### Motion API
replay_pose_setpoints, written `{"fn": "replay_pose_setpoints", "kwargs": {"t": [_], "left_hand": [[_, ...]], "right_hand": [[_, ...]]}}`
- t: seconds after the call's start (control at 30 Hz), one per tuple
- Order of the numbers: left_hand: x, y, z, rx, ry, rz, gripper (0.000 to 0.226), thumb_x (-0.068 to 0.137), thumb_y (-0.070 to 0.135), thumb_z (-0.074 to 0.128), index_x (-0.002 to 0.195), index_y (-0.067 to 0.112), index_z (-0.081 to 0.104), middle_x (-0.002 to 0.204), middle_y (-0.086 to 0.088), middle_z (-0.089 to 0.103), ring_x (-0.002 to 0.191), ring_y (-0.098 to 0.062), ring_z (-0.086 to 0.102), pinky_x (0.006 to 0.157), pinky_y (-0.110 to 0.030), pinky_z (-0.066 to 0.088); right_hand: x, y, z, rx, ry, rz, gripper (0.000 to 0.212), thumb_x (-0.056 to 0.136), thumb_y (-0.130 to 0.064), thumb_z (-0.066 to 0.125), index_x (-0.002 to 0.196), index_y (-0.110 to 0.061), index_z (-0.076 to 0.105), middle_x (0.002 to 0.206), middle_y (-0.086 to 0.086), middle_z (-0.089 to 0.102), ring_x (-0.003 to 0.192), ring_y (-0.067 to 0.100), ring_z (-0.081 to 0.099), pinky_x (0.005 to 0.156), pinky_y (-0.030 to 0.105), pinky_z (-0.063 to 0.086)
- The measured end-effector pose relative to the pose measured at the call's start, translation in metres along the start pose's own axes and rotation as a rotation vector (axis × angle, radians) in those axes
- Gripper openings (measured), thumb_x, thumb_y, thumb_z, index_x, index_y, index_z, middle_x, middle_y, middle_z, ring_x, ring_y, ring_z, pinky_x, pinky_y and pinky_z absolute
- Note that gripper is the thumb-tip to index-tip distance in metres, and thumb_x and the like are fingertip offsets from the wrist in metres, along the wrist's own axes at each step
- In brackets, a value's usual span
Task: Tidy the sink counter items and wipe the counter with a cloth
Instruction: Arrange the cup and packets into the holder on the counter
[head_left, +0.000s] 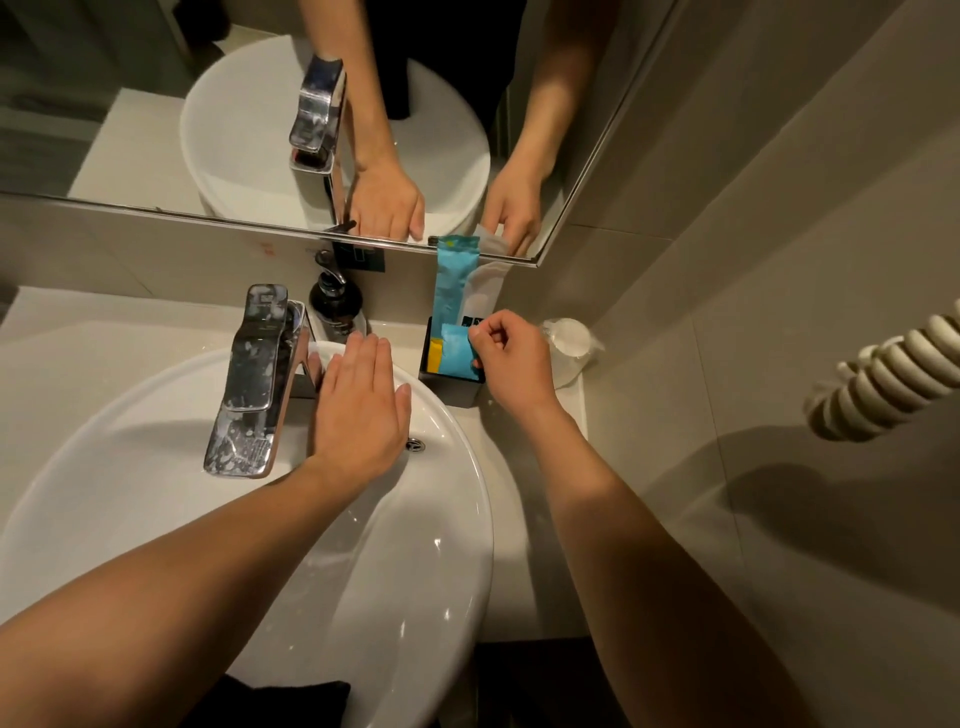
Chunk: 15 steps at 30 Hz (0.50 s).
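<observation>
Left hand (363, 410) lay flat, fingers together and extended, on the far rim of the white basin (457, 545) at frame centre, just right of the spotted chrome tap (254, 379), holding nothing. Right hand (511, 364), right of centre, was curled with fingertips pinched on a small blue packet (457, 353) standing in the black box (457, 387) on the counter (519, 483), beside a yellow packet (434, 353) and tall blue and white sachets (457, 283) leaning up against the mirror (156, 104). Dark pump bottle (336, 306) stood behind the tap, clear plastic item (569, 338) in the corner right of the box, coiled cord (883, 374) at right edge.
</observation>
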<state>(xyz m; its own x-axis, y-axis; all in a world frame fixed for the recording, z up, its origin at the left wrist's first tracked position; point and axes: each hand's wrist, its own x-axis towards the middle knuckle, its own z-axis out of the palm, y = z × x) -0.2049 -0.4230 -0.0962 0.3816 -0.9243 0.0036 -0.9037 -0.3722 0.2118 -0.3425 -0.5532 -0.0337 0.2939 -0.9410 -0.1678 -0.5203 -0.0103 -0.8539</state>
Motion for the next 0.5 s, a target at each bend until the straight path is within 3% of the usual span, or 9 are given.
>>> {"fn": "replay_pose_setpoints", "kwargs": {"t": [0.17,0.37,0.5], "left_hand": [[0.0001,0.0005,-0.0009,0.002,-0.013,-0.01,0.064,0.104,0.038,0.028,0.156,0.0,0.032,0.162,-0.02,0.036,0.155,-0.034,0.024,0.125,-0.051,0.024],[0.0004,0.0018,-0.0023,-0.006,-0.021,-0.02,0.063,0.105,0.038,0.033,0.157,0.002,0.03,0.164,-0.018,0.034,0.156,-0.032,0.022,0.126,-0.05,0.022],[0.0005,0.0011,-0.0015,0.0,-0.032,-0.029,0.063,0.106,0.04,0.03,0.158,0.004,0.028,0.165,-0.016,0.032,0.157,-0.031,0.02,0.127,-0.05,0.02]], "right_hand": [[-0.0019,0.0078,0.0053,-0.142,0.002,-0.03,0.009,0.094,-0.019,0.067,0.088,-0.012,0.071,0.098,0.007,0.058,0.074,0.005,0.05,0.066,0.011,0.036],[-0.0022,0.0123,0.0065,-0.276,-0.007,-0.033,0.013,0.095,-0.027,0.069,0.09,-0.016,0.074,0.103,0.004,0.054,0.088,0.014,0.053,0.066,0.016,0.038],[-0.0026,0.0123,0.0065,-0.352,-0.003,-0.027,0.014,0.097,-0.028,0.067,0.097,-0.016,0.073,0.105,0.002,0.052,0.094,0.012,0.051,0.059,0.007,0.03]]}}
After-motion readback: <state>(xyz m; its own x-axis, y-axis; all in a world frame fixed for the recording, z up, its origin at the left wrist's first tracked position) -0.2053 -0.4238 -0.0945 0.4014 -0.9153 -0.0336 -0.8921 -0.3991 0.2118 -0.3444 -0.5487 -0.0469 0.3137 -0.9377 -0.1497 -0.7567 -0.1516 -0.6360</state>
